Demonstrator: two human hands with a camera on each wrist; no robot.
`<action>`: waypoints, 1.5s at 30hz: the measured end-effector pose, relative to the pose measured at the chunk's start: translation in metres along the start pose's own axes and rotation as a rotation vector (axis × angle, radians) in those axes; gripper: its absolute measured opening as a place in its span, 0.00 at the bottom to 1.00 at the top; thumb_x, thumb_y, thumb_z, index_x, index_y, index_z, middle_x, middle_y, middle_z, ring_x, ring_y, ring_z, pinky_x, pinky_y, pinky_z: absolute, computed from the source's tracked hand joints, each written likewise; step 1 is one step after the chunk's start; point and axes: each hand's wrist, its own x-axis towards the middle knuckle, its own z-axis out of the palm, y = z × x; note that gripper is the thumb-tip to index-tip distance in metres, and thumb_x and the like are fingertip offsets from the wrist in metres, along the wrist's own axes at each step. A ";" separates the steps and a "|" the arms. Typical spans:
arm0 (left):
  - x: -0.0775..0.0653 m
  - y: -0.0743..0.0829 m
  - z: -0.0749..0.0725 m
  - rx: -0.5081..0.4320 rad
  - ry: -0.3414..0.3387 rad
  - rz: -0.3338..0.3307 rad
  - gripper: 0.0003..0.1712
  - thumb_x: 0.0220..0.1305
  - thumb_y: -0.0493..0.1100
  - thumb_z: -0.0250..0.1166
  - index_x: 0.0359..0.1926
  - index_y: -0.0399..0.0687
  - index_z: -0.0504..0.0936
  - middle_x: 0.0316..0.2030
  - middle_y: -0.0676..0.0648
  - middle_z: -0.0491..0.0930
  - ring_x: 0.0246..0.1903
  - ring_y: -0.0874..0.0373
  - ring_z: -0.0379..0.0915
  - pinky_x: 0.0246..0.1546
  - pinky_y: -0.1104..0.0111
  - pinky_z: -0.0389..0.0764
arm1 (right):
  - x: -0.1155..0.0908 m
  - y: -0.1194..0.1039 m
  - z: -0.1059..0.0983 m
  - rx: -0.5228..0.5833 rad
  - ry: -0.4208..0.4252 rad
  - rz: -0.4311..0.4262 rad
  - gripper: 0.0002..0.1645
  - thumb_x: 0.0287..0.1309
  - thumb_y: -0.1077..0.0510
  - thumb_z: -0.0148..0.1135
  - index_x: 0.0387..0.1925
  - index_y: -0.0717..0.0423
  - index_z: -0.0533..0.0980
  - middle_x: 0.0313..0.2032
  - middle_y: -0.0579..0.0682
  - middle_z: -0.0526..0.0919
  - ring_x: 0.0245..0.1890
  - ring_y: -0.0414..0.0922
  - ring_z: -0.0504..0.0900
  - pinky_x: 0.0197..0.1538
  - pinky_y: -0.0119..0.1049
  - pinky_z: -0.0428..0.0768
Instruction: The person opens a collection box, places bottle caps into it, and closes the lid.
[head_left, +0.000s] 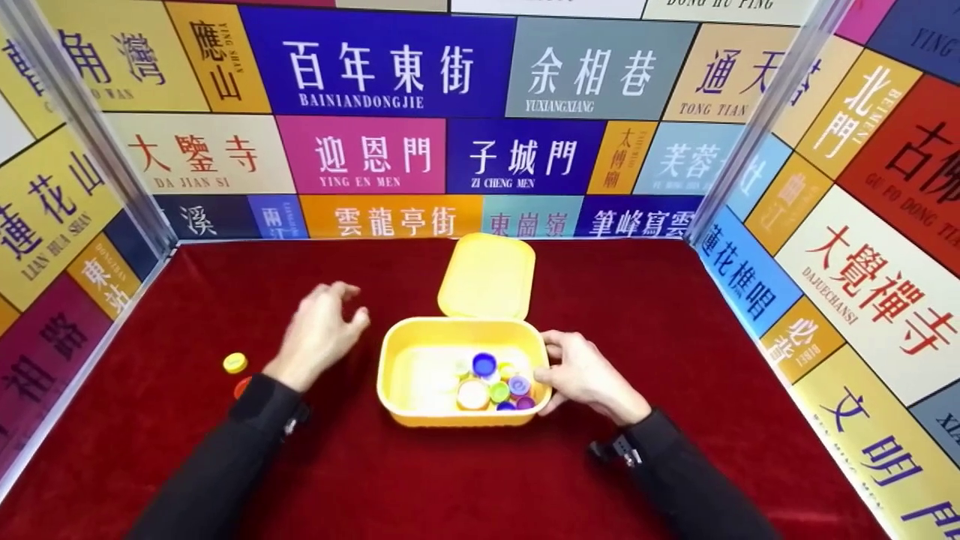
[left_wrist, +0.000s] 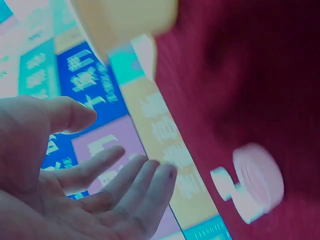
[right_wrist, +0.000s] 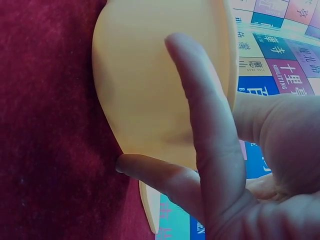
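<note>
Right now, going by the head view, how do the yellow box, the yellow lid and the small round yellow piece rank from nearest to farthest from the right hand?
From the right hand:
1. Yellow box: in its grip, held at the box's right end.
2. Yellow lid: just beyond the box's far side.
3. Small round yellow piece: well off to the left.

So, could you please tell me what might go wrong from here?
In the head view, the left sleeve partly covers the red piece and could knock it or the yellow piece nearby. The right grip holds the box at its right end only, so a tug might swivel it on the cloth and jostle the small pieces inside.
</note>
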 end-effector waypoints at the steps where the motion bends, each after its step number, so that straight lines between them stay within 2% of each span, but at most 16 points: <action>1: 0.004 -0.004 -0.001 0.021 0.002 -0.006 0.29 0.79 0.45 0.68 0.73 0.35 0.84 0.65 0.28 0.84 0.64 0.30 0.82 0.69 0.36 0.89 | 0.000 0.000 0.000 0.001 -0.001 0.001 0.36 0.72 0.71 0.67 0.79 0.69 0.73 0.63 0.70 0.91 0.43 0.62 0.99 0.34 0.56 0.99; 6: 0.018 -0.027 -0.006 0.111 -0.032 -0.046 0.34 0.78 0.47 0.70 0.77 0.36 0.79 0.72 0.23 0.76 0.70 0.23 0.73 0.70 0.28 0.86 | 0.000 0.001 0.003 -0.011 0.009 0.006 0.36 0.72 0.71 0.68 0.78 0.68 0.74 0.62 0.68 0.92 0.41 0.60 0.99 0.33 0.56 0.99; 13: 0.030 -0.052 -0.013 0.154 -0.193 -0.127 0.41 0.77 0.47 0.66 0.85 0.37 0.71 0.83 0.20 0.61 0.77 0.16 0.61 0.74 0.21 0.76 | 0.001 0.002 0.008 -0.009 0.003 0.004 0.35 0.70 0.71 0.68 0.77 0.67 0.75 0.61 0.68 0.92 0.41 0.60 0.98 0.33 0.56 0.99; 15: 0.030 -0.057 -0.013 0.167 -0.233 -0.134 0.42 0.76 0.46 0.64 0.86 0.36 0.70 0.83 0.19 0.60 0.77 0.15 0.62 0.74 0.20 0.76 | 0.001 0.002 0.010 -0.005 0.003 0.005 0.35 0.70 0.71 0.67 0.77 0.67 0.75 0.61 0.67 0.92 0.41 0.60 0.98 0.33 0.56 0.99; 18: 0.030 -0.062 -0.012 0.189 -0.263 -0.117 0.39 0.75 0.44 0.64 0.83 0.34 0.74 0.79 0.18 0.67 0.74 0.15 0.67 0.74 0.23 0.78 | 0.001 0.002 0.012 -0.005 0.000 0.004 0.35 0.70 0.71 0.67 0.77 0.66 0.75 0.61 0.67 0.92 0.41 0.59 0.98 0.32 0.56 0.98; 21: 0.029 -0.066 -0.010 0.198 -0.245 -0.058 0.33 0.73 0.40 0.67 0.75 0.29 0.81 0.69 0.18 0.77 0.68 0.16 0.74 0.72 0.26 0.82 | 0.001 0.001 0.013 -0.009 0.002 0.005 0.35 0.70 0.71 0.68 0.77 0.66 0.76 0.60 0.66 0.93 0.41 0.59 0.98 0.32 0.55 0.98; 26: 0.029 -0.068 -0.009 0.197 -0.156 0.060 0.23 0.65 0.31 0.68 0.59 0.26 0.89 0.54 0.22 0.86 0.59 0.21 0.82 0.65 0.33 0.88 | 0.002 0.000 0.013 -0.011 0.000 0.011 0.35 0.70 0.71 0.68 0.77 0.65 0.76 0.60 0.66 0.93 0.42 0.59 0.98 0.33 0.55 0.99; 31: 0.030 -0.071 -0.007 0.157 -0.117 0.107 0.18 0.64 0.28 0.62 0.51 0.26 0.91 0.50 0.24 0.88 0.55 0.25 0.84 0.62 0.35 0.89 | 0.004 -0.001 0.011 -0.009 0.006 0.018 0.36 0.70 0.71 0.68 0.78 0.66 0.75 0.61 0.67 0.92 0.42 0.59 0.98 0.33 0.55 0.99; 36: 0.031 -0.068 -0.006 0.133 -0.098 0.138 0.16 0.64 0.27 0.65 0.51 0.28 0.91 0.48 0.25 0.88 0.52 0.26 0.84 0.58 0.35 0.90 | 0.005 -0.001 0.009 -0.013 0.007 0.030 0.37 0.71 0.71 0.68 0.79 0.66 0.74 0.62 0.67 0.91 0.44 0.59 0.98 0.33 0.55 0.99; 40: 0.028 -0.055 -0.005 0.101 -0.096 0.145 0.16 0.67 0.28 0.68 0.54 0.31 0.92 0.48 0.26 0.85 0.51 0.28 0.85 0.59 0.36 0.91 | 0.004 0.000 0.006 -0.013 0.011 0.030 0.37 0.71 0.71 0.68 0.79 0.66 0.74 0.62 0.68 0.91 0.43 0.60 0.98 0.33 0.55 0.99; 45: 0.018 -0.026 -0.002 0.052 -0.070 0.173 0.15 0.71 0.29 0.72 0.56 0.34 0.92 0.50 0.28 0.85 0.49 0.32 0.86 0.59 0.41 0.93 | 0.001 0.003 0.004 0.001 0.018 0.020 0.37 0.69 0.71 0.67 0.78 0.67 0.74 0.60 0.69 0.92 0.42 0.61 0.98 0.33 0.55 0.99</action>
